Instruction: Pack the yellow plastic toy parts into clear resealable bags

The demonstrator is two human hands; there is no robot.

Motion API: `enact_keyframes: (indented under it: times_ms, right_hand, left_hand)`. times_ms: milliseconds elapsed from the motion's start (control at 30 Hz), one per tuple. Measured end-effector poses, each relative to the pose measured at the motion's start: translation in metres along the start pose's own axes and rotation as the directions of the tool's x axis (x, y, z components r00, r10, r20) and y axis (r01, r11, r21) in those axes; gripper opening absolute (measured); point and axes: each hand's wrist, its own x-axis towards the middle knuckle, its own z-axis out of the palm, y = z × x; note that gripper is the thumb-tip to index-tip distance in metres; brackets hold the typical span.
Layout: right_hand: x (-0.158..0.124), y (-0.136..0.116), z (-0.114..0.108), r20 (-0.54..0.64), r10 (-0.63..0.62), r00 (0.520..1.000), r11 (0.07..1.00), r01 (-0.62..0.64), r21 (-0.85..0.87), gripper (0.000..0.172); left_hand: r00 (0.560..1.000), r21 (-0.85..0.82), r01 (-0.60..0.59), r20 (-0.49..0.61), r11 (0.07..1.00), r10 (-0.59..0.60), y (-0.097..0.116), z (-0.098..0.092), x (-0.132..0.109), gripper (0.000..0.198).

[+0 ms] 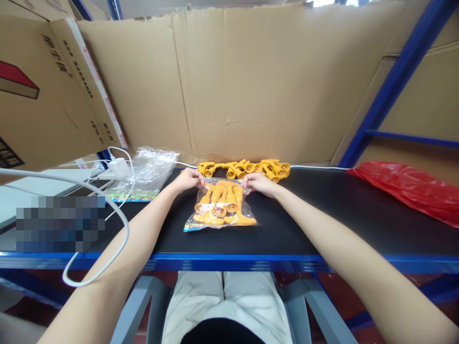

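Clear plastic bag, plump with yellow horn-shaped pieces, lies front and centre on the black tabletop, right between the person's two hands! Over at its far left corner, the left hand has thumb and fingers pinched together on the plastic. Across at the far right corner, the right hand matches it, fingers curled in and nipping the edge. Inside, several pieces lie side by side with their flared ends towards the person, and two more lie crosswise along the near side, close to a colourful printed strip.

Just beyond the hands, a row of loose yellow pieces sits before the cardboard wall. Out left, flat clear packaging shines beside a white plug, with a white cable looping in front of the left forearm. Far right, crumpled red plastic sprawls over the tabletop!
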Motion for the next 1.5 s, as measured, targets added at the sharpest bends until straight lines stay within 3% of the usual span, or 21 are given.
enact_keyframes:
  times_ms: [67, 167, 333, 567, 800, 1033, 1200, 1333, 1400, 1500]
  right_hand:
    - [0.0, -0.003, 0.001, -0.002, -0.031, 1.0, 0.99, 0.03, -0.14, 0.025]
    - [-0.002, -0.007, 0.002, 0.007, -0.062, 0.998, 0.96, 0.062, -0.273, 0.026]
    - [-0.005, -0.01, 0.0, 0.069, -0.087, 0.994, 0.917, 0.107, -0.385, 0.022]
    - [-0.014, -0.024, 0.003, 0.163, -0.085, 0.983, 0.872, 0.153, -0.465, 0.02]
    - [-0.022, -0.037, 0.006, 0.168, -0.084, 0.982, 0.784, 0.169, -0.597, 0.023]
    - [-0.024, -0.043, 0.008, 0.068, -0.05, 0.996, 0.653, 0.084, -0.753, 0.049]
    - [-0.024, -0.047, 0.001, -0.066, -0.149, 0.987, 0.574, 0.032, -0.818, 0.055]
    - [-0.023, -0.047, -0.004, -0.14, -0.27, 0.953, 0.655, 0.075, -0.752, 0.048]
    - [-0.021, -0.045, -0.004, -0.142, -0.245, 0.959, 0.766, 0.101, -0.635, 0.042]
    - [-0.02, -0.043, -0.001, -0.054, -0.162, 0.985, 0.903, 0.126, -0.411, 0.036]
  left_hand:
    - [0.997, 0.21, -0.078, 0.0, 0.975, 0.079, 0.002, 0.0, 0.001, 0.022]
    - [0.981, 0.466, -0.181, 0.025, 0.866, 0.192, 0.006, 0.001, 0.0, 0.025]
    - [0.957, 0.642, -0.277, 0.114, 0.715, 0.268, 0.005, 0.003, 0.002, 0.02]
    - [0.937, 0.72, -0.322, 0.15, 0.614, 0.316, -0.002, 0.002, 0.005, 0.022]
    - [0.927, 0.775, -0.311, 0.119, 0.551, 0.356, 0.015, 0.007, -0.008, 0.024]
    - [0.92, 0.768, -0.3, 0.075, 0.565, 0.385, 0.023, 0.01, -0.012, 0.024]
    - [0.896, 0.826, -0.323, 0.109, 0.462, 0.431, 0.026, 0.011, -0.014, 0.024]
    - [0.867, 0.876, -0.341, 0.153, 0.341, 0.474, 0.031, 0.016, -0.018, 0.028]
    - [0.851, 0.892, -0.348, 0.173, 0.287, 0.495, 0.033, 0.02, -0.018, 0.03]
    - [0.814, 0.893, -0.384, 0.207, 0.236, 0.543, 0.032, 0.027, -0.018, 0.031]
